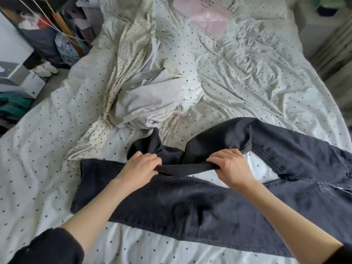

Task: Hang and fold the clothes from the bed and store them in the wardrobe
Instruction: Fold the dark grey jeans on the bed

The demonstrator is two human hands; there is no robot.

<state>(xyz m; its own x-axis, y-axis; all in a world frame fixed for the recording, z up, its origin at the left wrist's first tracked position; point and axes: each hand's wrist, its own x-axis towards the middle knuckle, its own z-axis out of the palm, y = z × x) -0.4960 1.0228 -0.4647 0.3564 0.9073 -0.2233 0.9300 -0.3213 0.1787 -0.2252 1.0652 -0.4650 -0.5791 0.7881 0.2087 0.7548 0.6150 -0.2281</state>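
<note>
Denim, dark grey and faded, makes up the jeans (190, 208) spread across the near part of the bed (38, 149), and everything else is placed from them. Far to the left of the jeans, off the edge of the bed, a white box (21, 82) sits on the floor with pale shoes (46, 70) just behind it and teal cloth (14, 107) just in front of it. Beyond the jeans, towards the head of the bed, lies a crumpled heap of spotted cream and plain pale grey fabric (146, 88); its near end touches the bunched end of the upper trouser leg.

One trouser leg lies flat and runs leftward under the forearms. The left hand (140, 165) is at the jeans' middle, its fingers curled and clamped on the left end of a taut dark band of the denim. The right hand (231, 167) is just to the right, its fingers clamped on the band's other end, so the strip stretches between the two hands. Behind them the second leg rises in a loose fold and runs off to the right, where the waist part lies. Well beyond the jeans, near the pillows, rests a pink satin garment (207, 18).
</note>
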